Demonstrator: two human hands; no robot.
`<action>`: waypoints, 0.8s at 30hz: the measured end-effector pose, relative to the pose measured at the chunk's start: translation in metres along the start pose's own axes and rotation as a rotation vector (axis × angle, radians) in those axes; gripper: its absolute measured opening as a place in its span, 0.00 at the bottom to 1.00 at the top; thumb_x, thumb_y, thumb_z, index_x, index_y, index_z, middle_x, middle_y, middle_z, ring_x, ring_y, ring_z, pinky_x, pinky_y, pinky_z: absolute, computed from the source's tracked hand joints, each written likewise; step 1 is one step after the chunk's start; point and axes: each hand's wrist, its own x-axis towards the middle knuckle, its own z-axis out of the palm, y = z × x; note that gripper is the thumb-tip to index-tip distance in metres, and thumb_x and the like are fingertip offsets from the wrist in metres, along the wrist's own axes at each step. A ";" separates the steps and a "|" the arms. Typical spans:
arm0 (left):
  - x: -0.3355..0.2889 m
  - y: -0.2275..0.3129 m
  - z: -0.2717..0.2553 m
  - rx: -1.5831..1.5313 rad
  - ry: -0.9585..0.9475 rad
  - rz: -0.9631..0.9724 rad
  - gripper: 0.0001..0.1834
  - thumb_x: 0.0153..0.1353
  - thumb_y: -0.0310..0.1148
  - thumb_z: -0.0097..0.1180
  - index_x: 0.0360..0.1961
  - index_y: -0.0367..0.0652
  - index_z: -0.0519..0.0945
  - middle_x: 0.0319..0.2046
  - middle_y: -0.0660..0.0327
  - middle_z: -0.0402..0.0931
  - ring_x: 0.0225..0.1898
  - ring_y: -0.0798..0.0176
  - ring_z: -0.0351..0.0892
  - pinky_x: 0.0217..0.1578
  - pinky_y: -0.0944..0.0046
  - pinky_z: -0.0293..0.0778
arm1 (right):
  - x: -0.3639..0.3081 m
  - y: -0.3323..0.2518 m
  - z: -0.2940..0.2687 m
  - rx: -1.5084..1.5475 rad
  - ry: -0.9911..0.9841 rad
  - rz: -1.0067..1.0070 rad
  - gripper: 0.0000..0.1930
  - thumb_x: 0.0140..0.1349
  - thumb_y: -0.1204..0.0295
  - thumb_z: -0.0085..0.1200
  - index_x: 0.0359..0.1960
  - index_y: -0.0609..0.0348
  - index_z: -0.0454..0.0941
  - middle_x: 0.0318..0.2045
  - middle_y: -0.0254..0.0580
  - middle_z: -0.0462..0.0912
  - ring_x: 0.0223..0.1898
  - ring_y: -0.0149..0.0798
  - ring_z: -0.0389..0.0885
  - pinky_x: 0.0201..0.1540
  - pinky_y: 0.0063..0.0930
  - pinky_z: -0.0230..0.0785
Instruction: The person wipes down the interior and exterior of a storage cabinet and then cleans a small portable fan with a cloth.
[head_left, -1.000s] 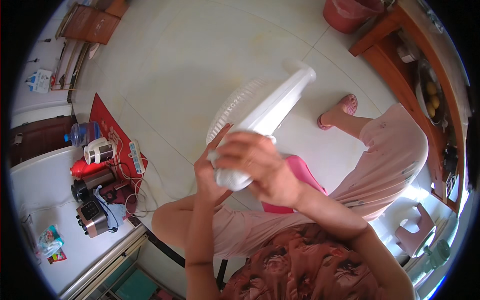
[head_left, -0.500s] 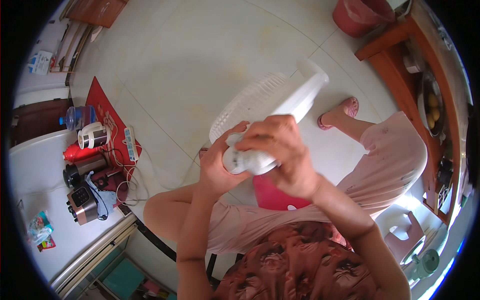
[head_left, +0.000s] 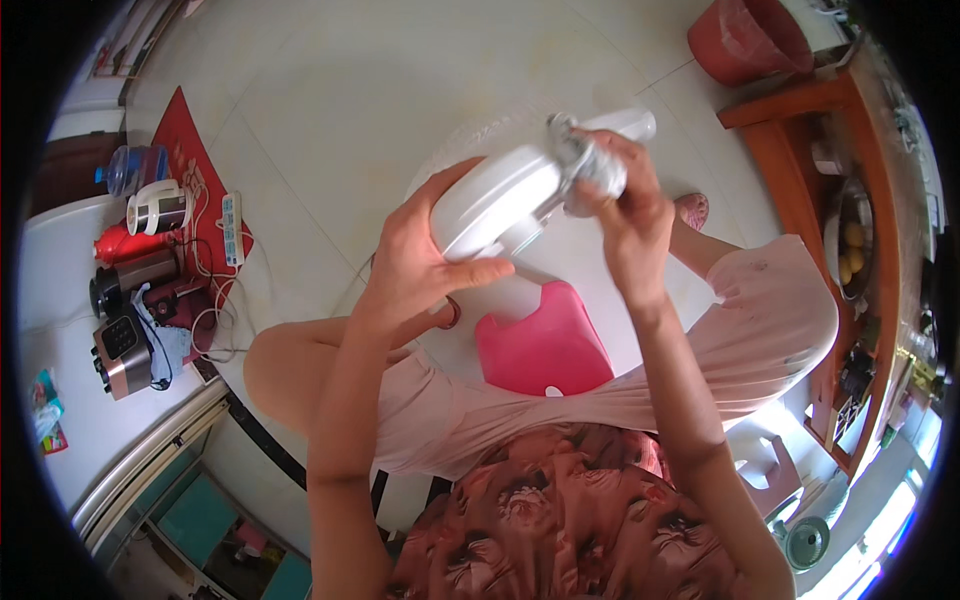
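A white electric fan [head_left: 500, 205] with a rounded housing is tilted above my lap. Its pale ribbed grille [head_left: 490, 130] shows faintly on the far side. My left hand [head_left: 425, 245] grips the housing's left end, the thumb lying along its near side. Close to the fan's narrow right part, my right hand [head_left: 635, 205] is closed on a crumpled grey-white cloth [head_left: 595, 172], which presses against the fan. Fingertips of the right hand are partly hidden by the cloth. Below the fan, a pink stool [head_left: 545, 345] stands between my legs.
At left, a red mat [head_left: 185, 130], a power strip [head_left: 232, 225] with loose cords, a white kettle [head_left: 158, 208] and a blender base [head_left: 125, 350]. At right, a wooden shelf [head_left: 785, 150] and a red bucket [head_left: 745, 45]. Tiled floor [head_left: 330, 110] lies ahead.
The fan has turned so its housing faces me. My left hand has moved up along it; my right hand has moved up and right with the cloth. The pink stool shows more.
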 end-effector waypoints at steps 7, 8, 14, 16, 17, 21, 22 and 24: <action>0.017 0.001 0.016 -0.138 0.133 0.030 0.25 0.67 0.45 0.50 0.54 0.33 0.73 0.33 0.56 0.79 0.34 0.67 0.75 0.37 0.68 0.71 | -0.021 -0.013 0.021 -0.198 0.064 -0.163 0.23 0.41 0.90 0.54 0.40 0.54 0.83 0.44 0.37 0.77 0.46 0.37 0.74 0.45 0.26 0.70; 0.017 0.001 0.016 -0.142 0.132 0.030 0.25 0.67 0.45 0.50 0.54 0.33 0.73 0.33 0.56 0.79 0.34 0.67 0.75 0.37 0.68 0.71 | -0.026 -0.014 0.020 -0.346 -0.023 -0.266 0.23 0.39 0.90 0.53 0.39 0.54 0.83 0.43 0.36 0.77 0.48 0.40 0.73 0.48 0.29 0.69; 0.021 -0.004 0.013 -0.105 0.114 0.007 0.24 0.67 0.45 0.49 0.52 0.33 0.74 0.23 0.60 0.75 0.26 0.70 0.71 0.30 0.70 0.69 | -0.046 0.009 -0.022 -0.825 -0.304 -0.687 0.23 0.35 0.88 0.51 0.36 0.57 0.84 0.41 0.39 0.77 0.44 0.41 0.74 0.44 0.30 0.70; 0.023 -0.001 0.013 -0.067 0.138 0.019 0.24 0.67 0.45 0.49 0.52 0.33 0.74 0.23 0.60 0.75 0.26 0.71 0.71 0.29 0.70 0.69 | -0.052 0.002 -0.024 -0.793 -0.073 -0.483 0.24 0.34 0.86 0.53 0.37 0.56 0.85 0.39 0.37 0.77 0.41 0.41 0.74 0.40 0.30 0.69; 0.024 0.000 0.012 -0.032 0.163 0.035 0.25 0.67 0.46 0.49 0.52 0.33 0.74 0.22 0.61 0.74 0.25 0.71 0.70 0.28 0.70 0.68 | -0.058 -0.005 -0.021 -0.759 0.020 -0.397 0.22 0.37 0.83 0.54 0.39 0.55 0.84 0.40 0.37 0.78 0.42 0.43 0.74 0.43 0.33 0.70; 0.025 0.000 0.018 -0.051 0.184 0.020 0.24 0.69 0.46 0.46 0.51 0.32 0.74 0.23 0.64 0.73 0.25 0.74 0.68 0.27 0.73 0.66 | -0.027 -0.005 0.027 -0.586 0.090 -0.682 0.22 0.37 0.82 0.55 0.38 0.53 0.84 0.38 0.33 0.77 0.41 0.40 0.74 0.41 0.30 0.70; 0.028 0.001 0.020 -0.052 0.165 0.027 0.24 0.69 0.46 0.46 0.51 0.32 0.74 0.23 0.64 0.73 0.25 0.74 0.68 0.27 0.73 0.66 | -0.027 0.010 0.031 -0.575 0.098 -0.714 0.21 0.37 0.82 0.56 0.38 0.53 0.84 0.37 0.31 0.77 0.41 0.38 0.74 0.41 0.28 0.70; 0.034 0.000 0.019 -0.065 0.152 0.049 0.23 0.70 0.45 0.44 0.49 0.31 0.74 0.23 0.66 0.71 0.25 0.74 0.66 0.26 0.73 0.64 | -0.045 0.038 0.036 -0.475 0.062 -0.634 0.22 0.38 0.83 0.57 0.38 0.50 0.85 0.37 0.30 0.77 0.41 0.38 0.74 0.41 0.28 0.70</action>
